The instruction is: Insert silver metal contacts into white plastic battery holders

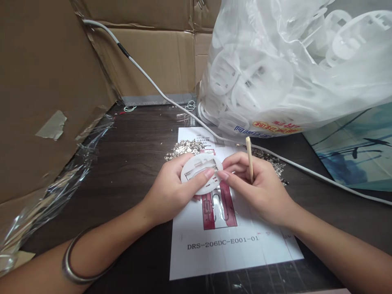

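Note:
My left hand (176,185) is closed on a round white plastic disc (196,185) with slots cut through it, its thumb lying across the face. At the disc's right edge, the thumb and index finger of my right hand (255,185) are pinched together. Whether a small part sits between those fingertips, I cannot tell. A thin wooden stick (249,157) is tucked in my right hand and points upward. Just beyond my left hand lies a pile of small shiny metal parts (186,148). More small metal parts (277,165) lie behind my right hand, partly hidden by it.
Under my hands is a printed sheet (196,261) with a red-and-white picture. A clear plastic bag (260,90) of white discs stands at the back right. A white cable (153,83) crosses the dark table. Cardboard walls (156,61) rise at the back and left.

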{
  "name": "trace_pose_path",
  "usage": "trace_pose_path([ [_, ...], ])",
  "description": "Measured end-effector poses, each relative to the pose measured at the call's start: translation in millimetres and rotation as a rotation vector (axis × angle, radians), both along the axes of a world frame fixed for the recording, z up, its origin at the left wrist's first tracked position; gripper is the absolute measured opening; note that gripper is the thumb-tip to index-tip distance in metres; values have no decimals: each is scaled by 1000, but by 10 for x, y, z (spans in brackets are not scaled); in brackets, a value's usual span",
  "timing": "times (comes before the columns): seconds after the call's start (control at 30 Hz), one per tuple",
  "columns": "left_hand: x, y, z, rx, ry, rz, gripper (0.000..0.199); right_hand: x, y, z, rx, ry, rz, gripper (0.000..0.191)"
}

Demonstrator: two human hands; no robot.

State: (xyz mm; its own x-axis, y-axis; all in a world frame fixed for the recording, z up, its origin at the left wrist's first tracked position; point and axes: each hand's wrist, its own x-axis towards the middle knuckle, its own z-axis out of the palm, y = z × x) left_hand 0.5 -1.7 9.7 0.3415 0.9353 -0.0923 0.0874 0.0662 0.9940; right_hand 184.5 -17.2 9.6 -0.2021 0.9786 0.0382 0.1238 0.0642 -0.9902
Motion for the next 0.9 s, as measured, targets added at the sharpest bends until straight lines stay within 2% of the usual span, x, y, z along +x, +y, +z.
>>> trace_pose_path([
  [0.1, 13, -2, -5, -19, -63, -53, 10, 10, 8, 13, -70, 15, 17, 19],
  [0.2, 25, -2, -16, -33, -77, -53, 7, 11, 12, 17, -134, 47, 32, 24],
  [0.37, 43, -12, -20, -84, -57, -52, 14, 8, 8, -5, -162, 74, 47, 27],
  [0.57, 35, -10, 16, -65, 44, -43, 19, -10, 27, -21, -204, 91, 52, 30],
  [0.7, 13, 0, 9, -74, 47, -66, 22, -5, 31, -8, -179, 88, 76, 29],
  [0.9, 8, 2, -31, 76, 161, -125, 26, 9, 28, -31, -165, 38, 69, 33],
])
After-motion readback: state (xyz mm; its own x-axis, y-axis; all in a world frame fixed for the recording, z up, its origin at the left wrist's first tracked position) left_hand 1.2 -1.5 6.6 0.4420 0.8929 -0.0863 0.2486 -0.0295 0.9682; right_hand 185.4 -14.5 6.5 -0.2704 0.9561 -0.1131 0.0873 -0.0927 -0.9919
